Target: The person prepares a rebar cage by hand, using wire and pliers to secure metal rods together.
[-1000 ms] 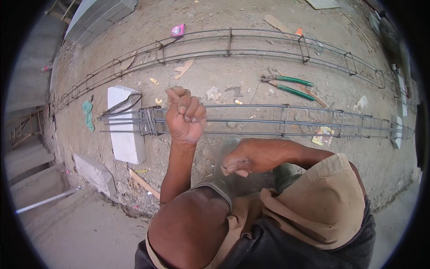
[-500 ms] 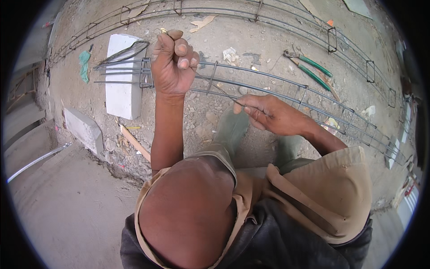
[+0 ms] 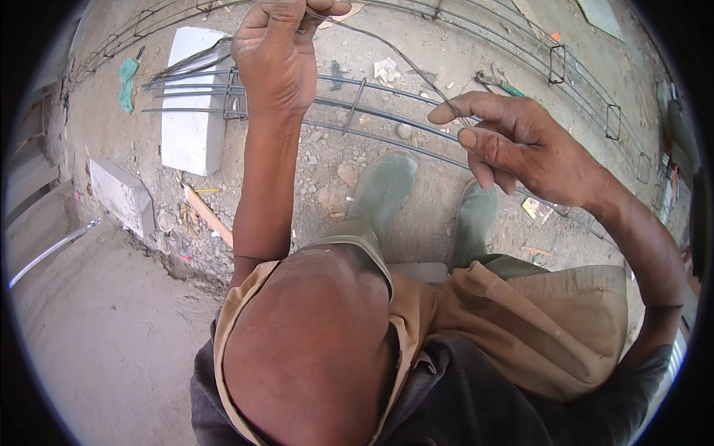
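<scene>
A thin dark tie wire (image 3: pixel 399 53) is stretched in a curve between my two hands. My left hand (image 3: pixel 279 67), raised at the top of the view, pinches one end of it. On the right, my right hand (image 3: pixel 517 149) holds the other end between thumb and index finger, its other fingers loosely curled. Below and behind the hands runs a steel rebar cage (image 3: pixel 352 108) with square stirrups. The cage's left end rests on a white block (image 3: pixel 192 137). A bundle of thin wire (image 3: pixel 199 56) lies over that block, next to my left wrist.
Green-handled pincers (image 3: pixel 497 84) lie beyond my right hand, partly hidden. A second rebar cage (image 3: pixel 513 43) curves along the far side. My green boots (image 3: pixel 383 189) stand on rubble-strewn ground. Another pale block (image 3: pixel 121 195) and a wood strip (image 3: pixel 208 215) lie left.
Both hands have moved up and away from me. My right hand has also shifted right, drawing the wire out to a longer span between the hands. The view has shifted slightly.
</scene>
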Available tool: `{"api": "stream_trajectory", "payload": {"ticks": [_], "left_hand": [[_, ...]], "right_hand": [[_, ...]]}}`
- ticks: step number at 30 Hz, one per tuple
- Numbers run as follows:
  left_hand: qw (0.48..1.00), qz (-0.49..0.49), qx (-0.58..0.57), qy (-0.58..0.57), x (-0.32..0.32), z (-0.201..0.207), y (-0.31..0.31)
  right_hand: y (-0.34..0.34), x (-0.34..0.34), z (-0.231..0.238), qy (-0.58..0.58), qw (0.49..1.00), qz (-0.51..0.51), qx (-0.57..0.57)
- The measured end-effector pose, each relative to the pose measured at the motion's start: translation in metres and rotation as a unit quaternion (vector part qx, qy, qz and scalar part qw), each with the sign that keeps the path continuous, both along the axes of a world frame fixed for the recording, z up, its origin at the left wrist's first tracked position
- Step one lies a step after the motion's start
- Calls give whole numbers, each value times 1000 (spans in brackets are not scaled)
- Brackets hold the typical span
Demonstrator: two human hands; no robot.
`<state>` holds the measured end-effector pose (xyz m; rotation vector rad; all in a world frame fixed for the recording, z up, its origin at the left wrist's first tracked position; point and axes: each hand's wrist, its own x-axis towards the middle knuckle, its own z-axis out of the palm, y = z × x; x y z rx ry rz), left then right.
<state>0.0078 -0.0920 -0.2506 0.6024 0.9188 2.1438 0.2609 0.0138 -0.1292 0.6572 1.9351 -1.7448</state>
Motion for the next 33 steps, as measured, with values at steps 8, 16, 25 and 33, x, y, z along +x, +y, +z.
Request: {"api": "stream_trajectory", "payload": {"ticks": [8, 16, 25, 33], "left_hand": [[963, -25, -192, 187, 12, -10, -30], [678, -215, -414, 568, -10, -63, -101], [594, -231, -320, 701, 10, -87, -96], [642, -195, -314, 672, 17, -111, -98]], "right_hand": [[-25, -60, -66, 127, 975, -175, -55], [-114, -15, -168, -142, 888, -286, -331], [-159, -24, -246, -118, 801, -380, -447], [-182, -44, -269, -110, 746, -472, -456]]}}
